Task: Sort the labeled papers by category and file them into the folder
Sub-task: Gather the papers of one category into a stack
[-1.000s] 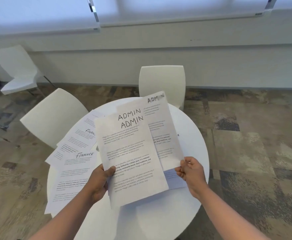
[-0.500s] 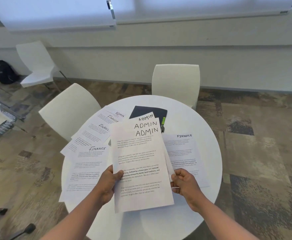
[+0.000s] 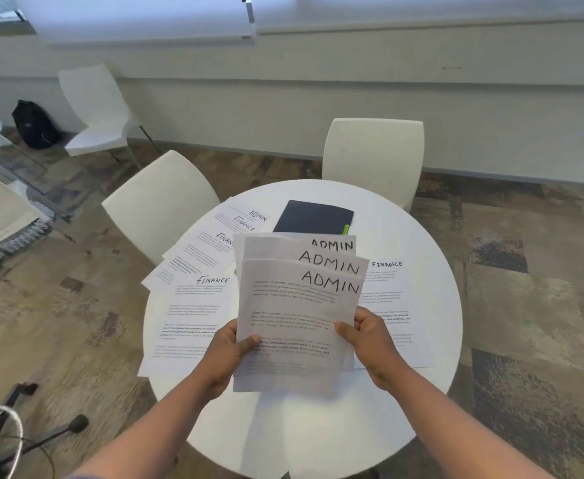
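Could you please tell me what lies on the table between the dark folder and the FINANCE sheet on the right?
In the head view, bare white table separates the folder from that FINANCE sheet.

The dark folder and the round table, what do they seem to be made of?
The folder looks like matte card or plastic: flat, thin, dark, no shine; which one I cannot tell. The table seems a smooth white laminate or painted top: it shows soft shadows and a faint sheen, no grain.
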`<state>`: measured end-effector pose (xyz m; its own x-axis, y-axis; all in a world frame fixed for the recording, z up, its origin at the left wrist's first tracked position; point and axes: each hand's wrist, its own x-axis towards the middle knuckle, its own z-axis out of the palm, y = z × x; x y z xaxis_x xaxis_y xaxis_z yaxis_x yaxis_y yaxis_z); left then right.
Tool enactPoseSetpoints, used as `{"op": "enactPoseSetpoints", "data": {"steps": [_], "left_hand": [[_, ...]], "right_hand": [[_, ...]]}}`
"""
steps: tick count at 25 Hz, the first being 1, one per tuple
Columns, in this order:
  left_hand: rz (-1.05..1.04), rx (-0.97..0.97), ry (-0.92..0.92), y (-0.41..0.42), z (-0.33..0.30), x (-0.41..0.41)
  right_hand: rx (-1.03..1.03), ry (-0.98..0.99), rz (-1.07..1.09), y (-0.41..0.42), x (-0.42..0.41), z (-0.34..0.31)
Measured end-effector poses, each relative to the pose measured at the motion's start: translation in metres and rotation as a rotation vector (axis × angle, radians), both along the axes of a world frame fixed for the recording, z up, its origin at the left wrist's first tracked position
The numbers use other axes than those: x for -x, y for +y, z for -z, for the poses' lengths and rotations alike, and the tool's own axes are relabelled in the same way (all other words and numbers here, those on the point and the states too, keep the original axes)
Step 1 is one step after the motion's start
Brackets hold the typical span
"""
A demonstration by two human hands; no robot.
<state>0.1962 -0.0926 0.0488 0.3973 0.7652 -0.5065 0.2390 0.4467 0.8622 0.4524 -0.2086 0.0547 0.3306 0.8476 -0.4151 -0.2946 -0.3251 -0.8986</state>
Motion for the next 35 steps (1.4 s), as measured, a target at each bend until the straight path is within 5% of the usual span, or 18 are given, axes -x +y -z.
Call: {"op": "enactPoseSetpoints", "data": {"steps": [8, 21, 35], "left_hand": [[0.055, -0.155, 0.012, 0.018, 0.010, 0.029], [0.306, -0.208, -0.059, 0.054, 0.012, 0.065], [0.411, -0.107, -0.024, 0.061, 0.033, 0.069]], "right_hand": [[0.047, -0.226, -0.002, 0.000, 0.047, 0.002], [0.111, -0.279, 0.268, 0.010, 0.112, -0.007], [0.205, -0.292, 0.226, 0.001, 0.131, 0.002]]}}
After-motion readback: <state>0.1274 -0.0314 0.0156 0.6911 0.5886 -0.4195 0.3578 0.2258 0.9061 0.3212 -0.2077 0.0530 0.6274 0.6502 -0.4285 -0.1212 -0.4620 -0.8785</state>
